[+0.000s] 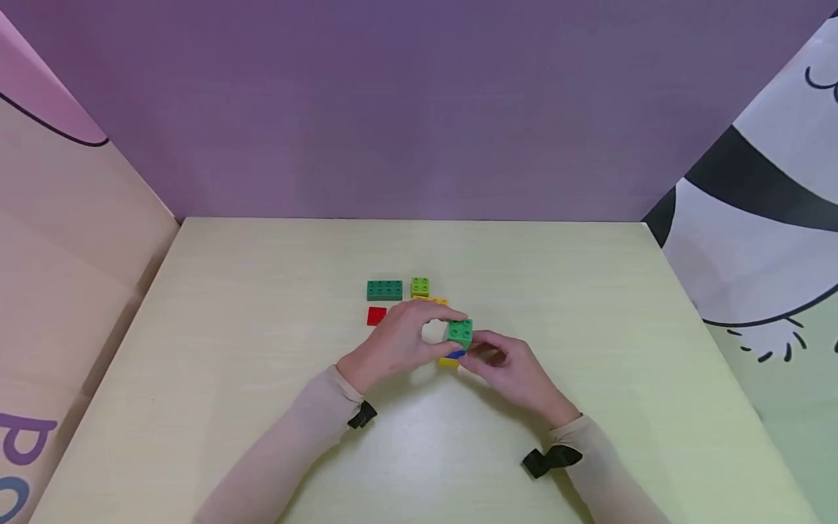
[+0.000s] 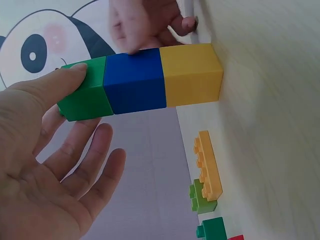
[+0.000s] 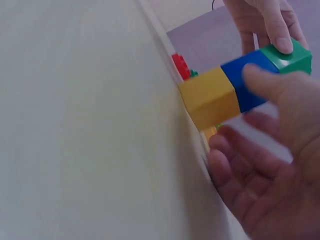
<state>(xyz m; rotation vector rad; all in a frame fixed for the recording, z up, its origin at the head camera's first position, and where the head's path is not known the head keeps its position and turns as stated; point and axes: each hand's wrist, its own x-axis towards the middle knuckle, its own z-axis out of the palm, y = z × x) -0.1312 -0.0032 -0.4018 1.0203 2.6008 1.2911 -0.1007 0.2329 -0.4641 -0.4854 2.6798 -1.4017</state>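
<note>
A column of three toy building bricks stands upright on the table: a yellow brick (image 2: 192, 75) at the bottom, a blue brick (image 2: 135, 82) in the middle and a green brick (image 1: 460, 331) on top. My left hand (image 1: 399, 342) pinches the green brick, its thumb on one face and the fingers around the far side. On the other side of the column is my right hand (image 1: 517, 367), its thumb overlapping the blue brick in the right wrist view. Its fingers are loosely bent, spread apart from the thumb beside the column.
Behind the hands on the pale table (image 1: 262, 291) lie a dark green brick (image 1: 384, 294), a lime brick (image 1: 420, 285), a red brick (image 1: 376, 316) and a long orange-yellow brick (image 2: 207, 165). A purple wall (image 1: 419, 109) rises along the table's far edge.
</note>
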